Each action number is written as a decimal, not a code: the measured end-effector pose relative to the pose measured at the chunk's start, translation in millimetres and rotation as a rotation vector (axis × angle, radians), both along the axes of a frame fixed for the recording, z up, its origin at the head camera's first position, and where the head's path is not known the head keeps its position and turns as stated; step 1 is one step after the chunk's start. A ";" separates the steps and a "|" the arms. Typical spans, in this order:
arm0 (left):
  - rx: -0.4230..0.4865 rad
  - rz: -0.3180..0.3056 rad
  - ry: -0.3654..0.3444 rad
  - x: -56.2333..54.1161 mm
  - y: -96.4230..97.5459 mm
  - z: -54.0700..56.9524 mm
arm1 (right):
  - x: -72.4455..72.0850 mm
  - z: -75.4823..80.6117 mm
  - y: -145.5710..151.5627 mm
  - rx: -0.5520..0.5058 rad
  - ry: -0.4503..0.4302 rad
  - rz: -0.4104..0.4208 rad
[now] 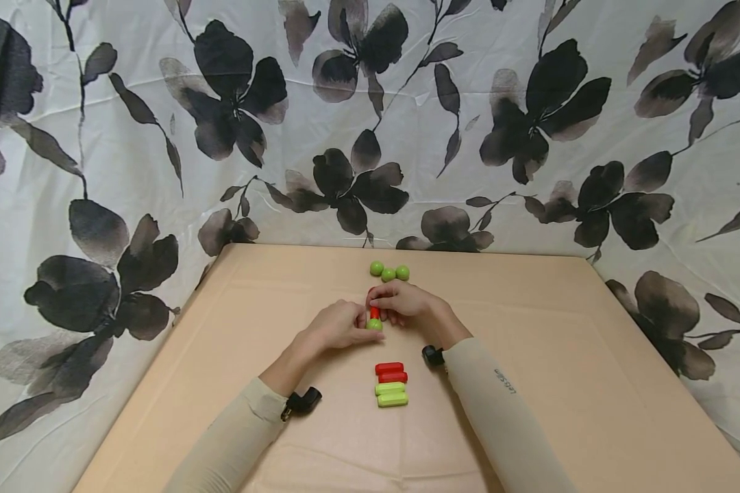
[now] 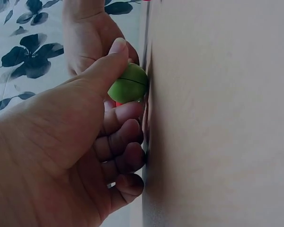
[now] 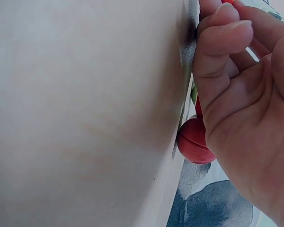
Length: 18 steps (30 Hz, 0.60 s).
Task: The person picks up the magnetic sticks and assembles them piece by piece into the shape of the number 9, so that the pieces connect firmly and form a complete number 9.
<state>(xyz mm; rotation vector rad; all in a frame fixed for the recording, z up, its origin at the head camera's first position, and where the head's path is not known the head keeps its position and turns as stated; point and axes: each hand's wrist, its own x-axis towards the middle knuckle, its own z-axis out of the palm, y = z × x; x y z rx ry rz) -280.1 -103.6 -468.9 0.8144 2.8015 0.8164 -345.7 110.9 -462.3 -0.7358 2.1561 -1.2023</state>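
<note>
Right, both hands are together over the tan table (image 1: 543, 329), working close to one another. The left hand (image 1: 342, 324) has its thumb and forefinger pinching a green ball (image 1: 375, 324) low against the tabletop, its other fingers curling in beneath the thumb in the left wrist view. And here's the right hand (image 1: 408, 301), coming in from the other side, fingertips bent and pinching a red rod (image 1: 375, 313) whose near end meets that green ball, squarely between the two hands. Whether the rod lies flat or tilts, I can't tell (the fingers cover a good part of it).

Look at the right wrist view: a red ball (image 3: 195, 141) sits just beside the right palm, down near the table surface. Beyond the hands, three green balls (image 1: 388, 274) huddle towards the far edge. Nearer the person, a tidy column of short pieces: two red bars (image 1: 391, 377) first, then two lime bars (image 1: 392, 399), all lying crosswise. Beige sleeves (image 1: 499, 404) cover both forearms, a small black device (image 1: 303, 402) sits at each wrist, and a white cloth with dark flowers (image 1: 234, 103) hangs behind it all.
</note>
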 end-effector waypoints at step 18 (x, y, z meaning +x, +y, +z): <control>-0.049 0.000 0.025 3.7 2.9 0.6 | 1.6 -1.2 -1.4 0.008 0.030 -0.004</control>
